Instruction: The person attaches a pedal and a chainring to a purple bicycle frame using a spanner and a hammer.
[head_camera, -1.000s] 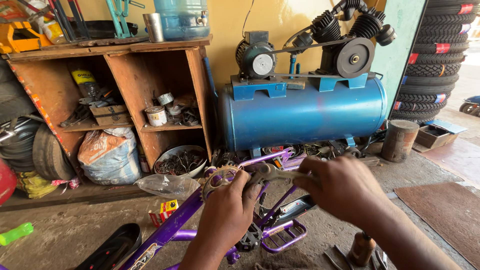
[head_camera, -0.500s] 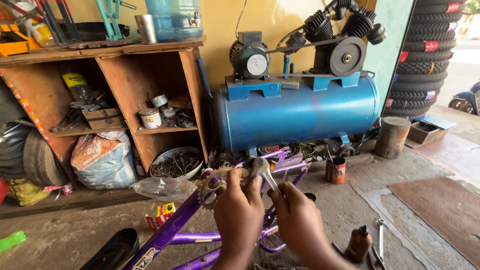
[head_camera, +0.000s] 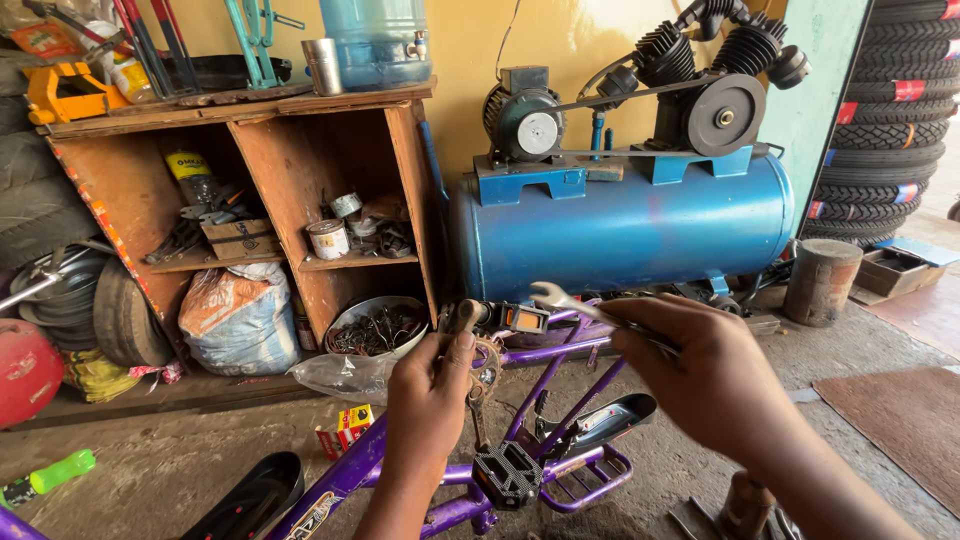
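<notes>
A purple bicycle frame (head_camera: 560, 352) lies upside down in front of me, with a black pedal (head_camera: 506, 472) and crank hanging below. My left hand (head_camera: 428, 400) grips the upper crank arm (head_camera: 466, 316) next to the rusty chainring (head_camera: 487, 364), close to the upper pedal (head_camera: 520, 318) with its orange reflector. My right hand (head_camera: 700, 372) holds a metal open-end spanner (head_camera: 578, 304), its jaw pointing left toward that pedal, a little apart from it.
A blue air compressor tank (head_camera: 640, 228) stands behind the bicycle. A wooden shelf unit (head_camera: 255, 190) with cans and tools is at the left, a bowl of metal parts (head_camera: 378, 326) at its foot. Stacked tyres (head_camera: 890, 120) stand at the right, a wooden block (head_camera: 822, 280) beside them.
My hands have drawn apart. The right hand has moved to the right with the spanner, off the crank, while the left stays on the crank arm.
</notes>
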